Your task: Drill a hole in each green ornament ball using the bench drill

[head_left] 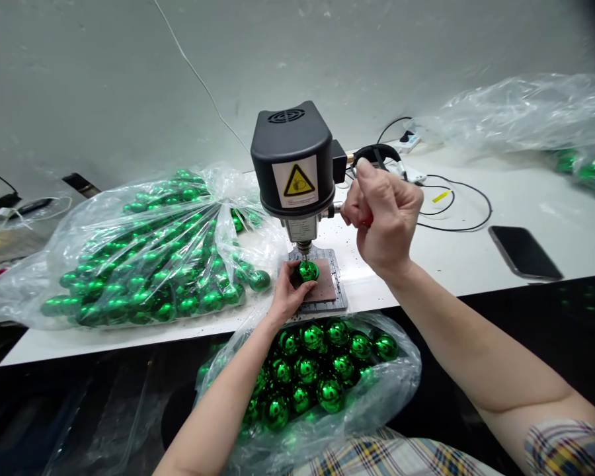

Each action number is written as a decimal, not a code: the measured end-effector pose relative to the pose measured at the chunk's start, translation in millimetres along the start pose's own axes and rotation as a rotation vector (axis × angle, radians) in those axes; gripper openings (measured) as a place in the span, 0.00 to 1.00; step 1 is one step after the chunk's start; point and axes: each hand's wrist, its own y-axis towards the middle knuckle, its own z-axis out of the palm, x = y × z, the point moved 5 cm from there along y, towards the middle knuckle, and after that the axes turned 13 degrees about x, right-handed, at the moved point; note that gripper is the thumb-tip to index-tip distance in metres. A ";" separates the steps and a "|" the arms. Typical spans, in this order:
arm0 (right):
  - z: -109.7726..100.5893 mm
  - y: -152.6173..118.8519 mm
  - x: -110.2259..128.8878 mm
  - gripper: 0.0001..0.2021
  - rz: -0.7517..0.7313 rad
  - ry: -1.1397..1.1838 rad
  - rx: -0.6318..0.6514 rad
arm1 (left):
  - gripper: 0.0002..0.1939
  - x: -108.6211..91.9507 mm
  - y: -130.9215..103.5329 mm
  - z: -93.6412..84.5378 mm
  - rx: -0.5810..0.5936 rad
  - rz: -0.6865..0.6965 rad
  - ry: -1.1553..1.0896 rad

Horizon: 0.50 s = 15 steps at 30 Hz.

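Observation:
A black bench drill press [293, 155] with a yellow warning label stands at the middle of the white table. My left hand [288, 291] pinches a shiny green ball [308, 270] on the brown pad [327, 281] over the drill's grey base, right under the bit. The bit's tip meets or nearly meets the ball's top. Raised at the drill's right side, my right hand [384, 215] is closed round the feed handle, whose end is hidden in the fingers; a bit of red shows there.
An open bag of green balls [307, 370] lies at my lap. Left on the table [456, 261] is a large clear bag of green balls [143, 258]. To the right are a phone [524, 252], a black cable, a headset and more plastic bags [530, 116].

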 end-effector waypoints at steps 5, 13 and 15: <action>-1.3 -11.3 -4.2 0.26 -0.046 0.020 -0.008 | 0.27 1.8 0.2 0.8 0.014 0.017 -0.006; -2.8 -32.8 -10.3 0.27 -0.182 -0.003 0.022 | 0.25 -4.8 0.4 2.1 0.010 0.014 0.004; -3.9 -36.8 -13.4 0.26 -0.215 -0.039 0.062 | 0.25 -5.6 0.5 2.0 0.007 0.018 0.015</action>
